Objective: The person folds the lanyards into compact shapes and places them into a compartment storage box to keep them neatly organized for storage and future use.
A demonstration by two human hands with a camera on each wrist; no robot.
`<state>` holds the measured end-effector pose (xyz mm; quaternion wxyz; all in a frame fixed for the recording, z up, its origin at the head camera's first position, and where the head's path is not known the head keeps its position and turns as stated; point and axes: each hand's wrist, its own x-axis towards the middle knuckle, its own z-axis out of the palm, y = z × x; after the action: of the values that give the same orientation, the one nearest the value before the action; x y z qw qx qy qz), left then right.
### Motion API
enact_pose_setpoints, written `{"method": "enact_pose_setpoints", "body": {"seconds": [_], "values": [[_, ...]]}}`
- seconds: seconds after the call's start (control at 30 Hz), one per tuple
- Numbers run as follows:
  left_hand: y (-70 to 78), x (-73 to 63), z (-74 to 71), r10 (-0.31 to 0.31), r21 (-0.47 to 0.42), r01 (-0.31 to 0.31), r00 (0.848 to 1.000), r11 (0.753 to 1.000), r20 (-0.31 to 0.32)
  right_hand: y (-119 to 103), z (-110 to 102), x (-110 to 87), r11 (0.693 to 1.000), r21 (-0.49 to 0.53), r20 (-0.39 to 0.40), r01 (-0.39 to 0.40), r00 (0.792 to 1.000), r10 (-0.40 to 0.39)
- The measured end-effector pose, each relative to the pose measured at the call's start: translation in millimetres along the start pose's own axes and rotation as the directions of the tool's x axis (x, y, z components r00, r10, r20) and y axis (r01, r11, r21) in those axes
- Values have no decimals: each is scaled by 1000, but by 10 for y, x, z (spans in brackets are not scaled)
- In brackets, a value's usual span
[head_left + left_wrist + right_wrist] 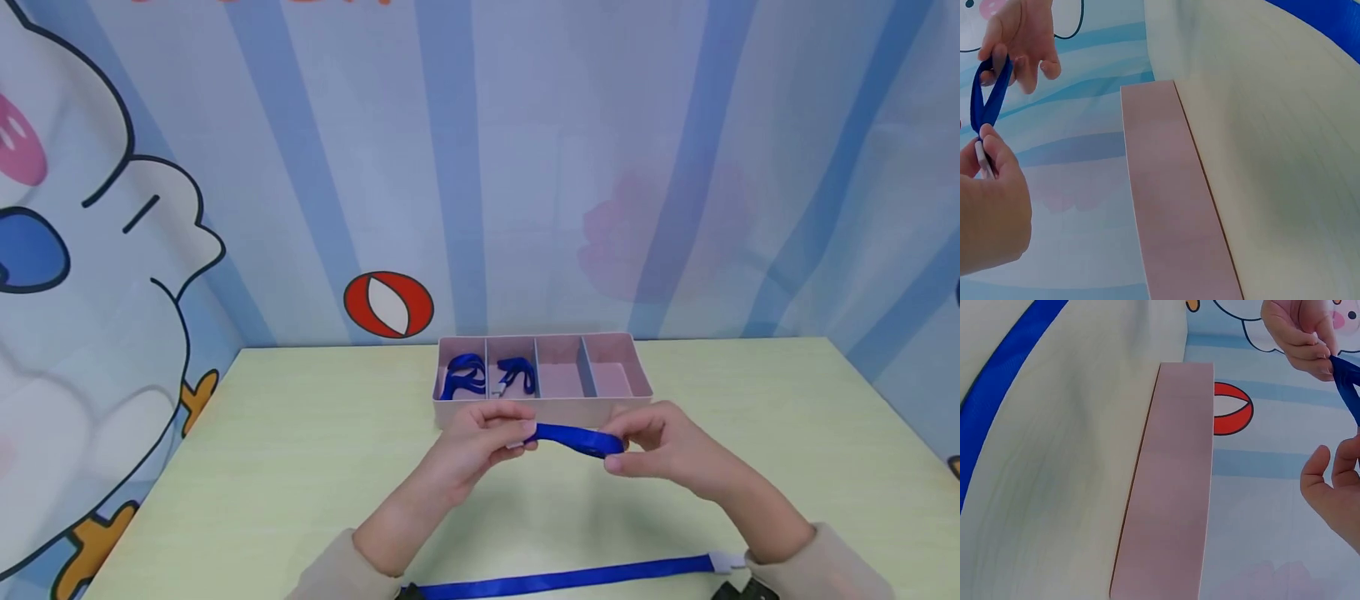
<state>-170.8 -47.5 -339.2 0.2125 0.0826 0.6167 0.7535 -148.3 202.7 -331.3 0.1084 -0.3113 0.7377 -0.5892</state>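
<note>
as far as i can judge, the work stands about halfway: item one, a blue lanyard bundle (467,361), in the leftmost compartment of the pink box (562,411); item two, a second bundle (516,365), in the compartment beside it, pale clip at its lower left; item three, the folded lanyard (577,439), raised between my two grips just in front of the box; item four, a straight lanyard (570,579), laid out along the near side of the worktop (315,450), pale end to the right

condition of grips: left grip (487,437), pinching the pale clip end of item three; right grip (667,442), holding its looped end between thumb and fingers

outstanding, in my judgement: item three to be finished and put down, item four to be taken up; the two right-hand compartments show pink floors

surface: worktop, pale yellow-green, faintly grained, softly shadowed below my arms; box near its far edge

room: wall covering (517,167), light blue with darker stripes; printed on it, a red-and-white ball (388,305) left of the box, a large white cartoon figure (75,333) outlined in black, a faint pink shape (622,233) at right
</note>
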Motion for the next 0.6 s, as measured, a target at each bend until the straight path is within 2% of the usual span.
{"method": "enact_pose_setpoints", "body": {"seconds": [0.13, 0.2, 0.27, 0.37, 0.6], "values": [[5, -6, -15, 42, 58, -44, 998, 997, 36, -39, -18, 18, 992, -33, 98, -119, 988, 121], [13, -20, -11, 62, 84, -67, 996, 994, 59, -54, -27, 32, 987, -85, 143, -137, 979, 148], [19, -32, -11, 75, 102, -83, 994, 991, 78, -49, -40, 42, 989, -114, 185, -93, 976, 113], [26, -41, -7, 85, 110, -95, 992, 989, 98, -20, -58, 45, 996, -89, 221, 10, 975, 10], [13, -27, -27, 68, 137, -86, 989, 987, 135, 49, -83, 39, 991, 70, 182, 112, 976, -123]]}}
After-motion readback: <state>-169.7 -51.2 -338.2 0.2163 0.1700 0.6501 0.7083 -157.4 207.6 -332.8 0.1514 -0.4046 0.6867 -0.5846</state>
